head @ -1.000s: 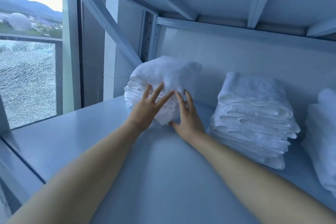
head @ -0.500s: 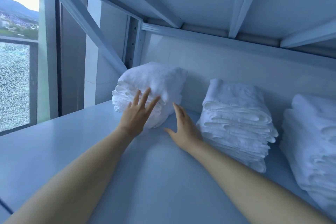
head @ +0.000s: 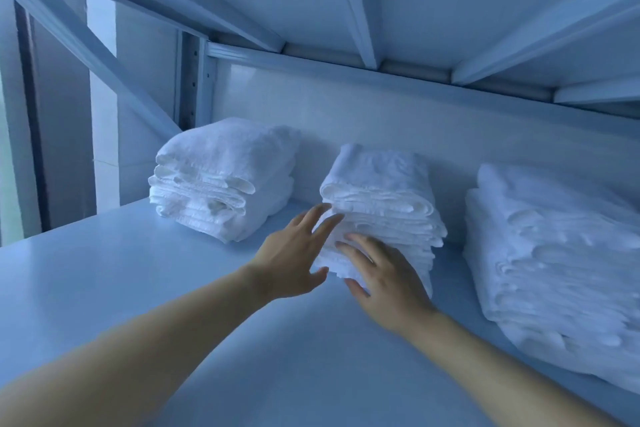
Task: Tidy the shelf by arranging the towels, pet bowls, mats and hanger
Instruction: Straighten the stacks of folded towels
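Three stacks of folded white towels stand along the back of the pale shelf board (head: pixel 114 281). The left stack (head: pixel 221 177) stands alone near the back corner. Both hands are at the front of the middle stack (head: pixel 381 194). My left hand (head: pixel 294 256) has straight, spread fingers against the stack's left front edge. My right hand (head: pixel 384 274) lies with straight fingers against its lower front. The right stack (head: pixel 554 253) is the largest and runs out of view at the right.
The shelf above hangs low, with metal ribs (head: pixel 353 3) crossing overhead. A diagonal brace (head: pixel 93 45) and an upright post (head: pixel 190 80) stand at the back left corner. A white wall (head: pixel 433 121) closes the back.
Both hands left the left towel stack and moved right to the front of the middle stack. The view has turned right, so the window is out of frame.
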Demonstrator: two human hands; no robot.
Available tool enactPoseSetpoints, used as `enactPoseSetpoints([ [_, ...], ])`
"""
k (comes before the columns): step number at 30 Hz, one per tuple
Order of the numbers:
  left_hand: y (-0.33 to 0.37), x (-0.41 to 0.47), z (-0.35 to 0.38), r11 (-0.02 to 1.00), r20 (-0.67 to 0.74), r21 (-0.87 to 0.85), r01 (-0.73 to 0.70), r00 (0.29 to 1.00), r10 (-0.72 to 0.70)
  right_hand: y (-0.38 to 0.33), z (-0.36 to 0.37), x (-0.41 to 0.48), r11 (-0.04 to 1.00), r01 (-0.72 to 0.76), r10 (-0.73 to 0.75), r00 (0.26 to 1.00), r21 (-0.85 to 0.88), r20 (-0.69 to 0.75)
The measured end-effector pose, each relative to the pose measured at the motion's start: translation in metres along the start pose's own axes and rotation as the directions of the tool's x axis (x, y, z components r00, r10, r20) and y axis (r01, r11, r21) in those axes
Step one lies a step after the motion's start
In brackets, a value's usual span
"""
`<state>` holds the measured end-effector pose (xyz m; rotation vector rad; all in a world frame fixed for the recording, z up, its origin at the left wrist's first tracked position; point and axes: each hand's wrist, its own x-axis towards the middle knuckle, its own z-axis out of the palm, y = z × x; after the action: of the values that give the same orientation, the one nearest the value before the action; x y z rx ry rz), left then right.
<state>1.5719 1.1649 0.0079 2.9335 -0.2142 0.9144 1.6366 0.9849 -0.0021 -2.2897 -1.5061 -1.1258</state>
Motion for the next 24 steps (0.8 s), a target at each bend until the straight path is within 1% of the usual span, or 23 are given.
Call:
enactPoseSetpoints([
  [4, 0.009, 0.009, 0.02, 0.986, -0.003, 0.136, -0.096, 0.995, 0.097, 0.033, -0.007, -0.027, 0.995, -0.048, 0.047, 0.999, -0.091, -0.014],
  [7, 0.005, 0.015, 0.034, 0.977, -0.045, 0.176, -0.124, 0.99, 0.134, 0.05, -0.012, -0.04, 0.99, -0.078, 0.075, 0.997, -0.117, -0.035],
  [10, 0.007, 0.021, 0.034, 0.974, -0.064, 0.185, -0.131, 0.987, 0.145, 0.06, -0.013, -0.048, 0.984, -0.159, 0.153, 0.986, -0.083, -0.066],
  [12, 0.009, 0.025, 0.034, 0.972, -0.04, 0.203, -0.122, 0.99, 0.132, 0.065, -0.009, -0.051, 0.983, -0.181, 0.179, 0.982, -0.034, -0.066],
  [15, 0.008, 0.033, 0.036, 0.977, -0.042, 0.182, -0.115, 0.991, 0.125, 0.071, -0.002, -0.053, 0.989, -0.151, 0.151, 0.987, 0.008, -0.046],
  [18, 0.004, 0.04, 0.034, 0.968, -0.067, 0.215, -0.13, 0.987, 0.147, 0.075, 0.001, -0.052, 0.99, -0.139, 0.139, 0.99, 0.013, -0.028],
  [24, -0.006, 0.042, 0.028, 0.957, -0.118, 0.238, -0.168, 0.973, 0.2, 0.074, 0.01, -0.044, 0.993, -0.114, 0.116, 0.989, 0.02, -0.088],
])
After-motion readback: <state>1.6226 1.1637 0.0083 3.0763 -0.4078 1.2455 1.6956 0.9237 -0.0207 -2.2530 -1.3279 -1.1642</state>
